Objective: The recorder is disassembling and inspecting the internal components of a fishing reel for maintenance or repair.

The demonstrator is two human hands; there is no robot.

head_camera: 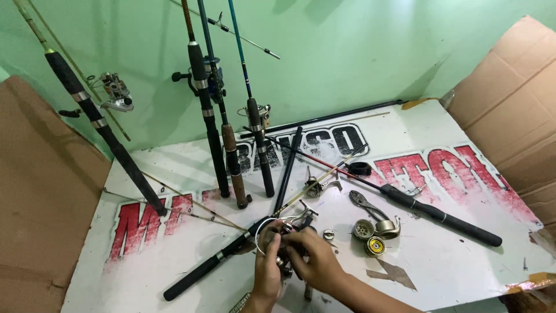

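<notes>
Both hands low at centre of the white bench [440,272]: left hand [267,272] and right hand [315,262] with fingers closed around a spinning reel [284,243] mounted on a black rod [208,269]. Just right: small round cap [328,234], loose spool [364,229], gold spool [375,246], pliers [365,204]. Several rods leaning on green wall [347,52].

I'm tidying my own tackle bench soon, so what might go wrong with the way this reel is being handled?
Small loose parts, such as the spool and the round cap, lie unguarded on the board and might roll off or get mixed up. The rods merely lean on the wall, so a bump could topple them onto both hands, the left hand and the right hand, working at the reel.
</notes>
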